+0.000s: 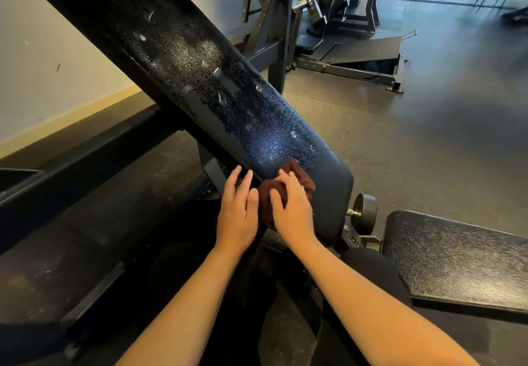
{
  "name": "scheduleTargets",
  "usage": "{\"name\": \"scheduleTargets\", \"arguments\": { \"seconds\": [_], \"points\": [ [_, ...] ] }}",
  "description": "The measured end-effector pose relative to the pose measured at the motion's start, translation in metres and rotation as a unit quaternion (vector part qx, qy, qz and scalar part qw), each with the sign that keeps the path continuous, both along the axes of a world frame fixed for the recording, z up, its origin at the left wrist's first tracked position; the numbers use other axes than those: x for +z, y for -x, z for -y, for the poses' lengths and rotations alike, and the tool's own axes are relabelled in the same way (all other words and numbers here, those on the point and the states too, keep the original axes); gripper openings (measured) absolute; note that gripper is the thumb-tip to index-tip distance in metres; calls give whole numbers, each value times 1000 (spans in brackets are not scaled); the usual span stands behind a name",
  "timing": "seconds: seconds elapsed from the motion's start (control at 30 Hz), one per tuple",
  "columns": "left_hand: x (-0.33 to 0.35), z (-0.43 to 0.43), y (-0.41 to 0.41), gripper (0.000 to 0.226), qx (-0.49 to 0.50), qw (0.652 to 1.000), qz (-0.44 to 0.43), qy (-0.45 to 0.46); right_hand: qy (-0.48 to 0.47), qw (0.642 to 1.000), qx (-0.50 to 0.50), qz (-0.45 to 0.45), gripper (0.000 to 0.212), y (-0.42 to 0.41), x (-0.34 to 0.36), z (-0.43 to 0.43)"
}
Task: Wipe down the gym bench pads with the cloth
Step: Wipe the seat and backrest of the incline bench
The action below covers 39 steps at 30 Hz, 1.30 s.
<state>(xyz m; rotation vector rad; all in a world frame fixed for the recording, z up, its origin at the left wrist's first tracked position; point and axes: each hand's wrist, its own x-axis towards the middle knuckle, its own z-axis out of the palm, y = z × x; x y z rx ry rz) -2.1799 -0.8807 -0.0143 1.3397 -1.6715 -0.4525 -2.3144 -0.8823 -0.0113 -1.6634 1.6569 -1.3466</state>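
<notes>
A long black back pad (200,80) runs from the upper left down to the centre, tilted up, its surface speckled with droplets. At its lower end a dark brown cloth (303,178) lies bunched on the pad. My right hand (291,208) presses on the cloth, fingers curled over it. My left hand (237,208) rests flat beside it at the pad's left edge, fingers apart, thumb touching the cloth. A second black seat pad (463,263) sits at the right, apart from both hands.
A round adjustment knob (367,211) sticks out between the two pads. The bench's black steel frame (85,148) runs along the left by a pale wall. Other black gym machines (343,23) stand behind on the grey rubber floor (428,137).
</notes>
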Motion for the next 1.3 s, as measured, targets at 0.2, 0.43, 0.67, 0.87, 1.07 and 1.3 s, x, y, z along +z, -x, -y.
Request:
{"name": "scheduleTargets", "arguments": {
  "seconds": [0.2, 0.43, 0.67, 0.87, 1.07, 1.3],
  "points": [
    [11, 12, 0, 54, 14, 998, 52, 18, 17, 995, 92, -26, 29, -22, 29, 30],
    [8, 15, 1, 48, 13, 988, 138, 62, -19, 998, -1, 61, 27, 10, 3, 23],
    [30, 30, 5, 53, 6, 984, 166, 65, -7, 997, 70, -12, 25, -13, 36, 56],
    [21, 39, -3, 49, -13, 978, 187, 96, -47, 997, -10, 68, 27, 30, 11, 45],
    [37, 52, 9, 45, 34, 971, 204, 119, -17, 999, 27, 8, 30, 4, 31, 59],
    [27, 55, 5, 45, 15, 966, 226, 124, -15, 998, 64, -2, 31, 32, 21, 61]
  ]
}}
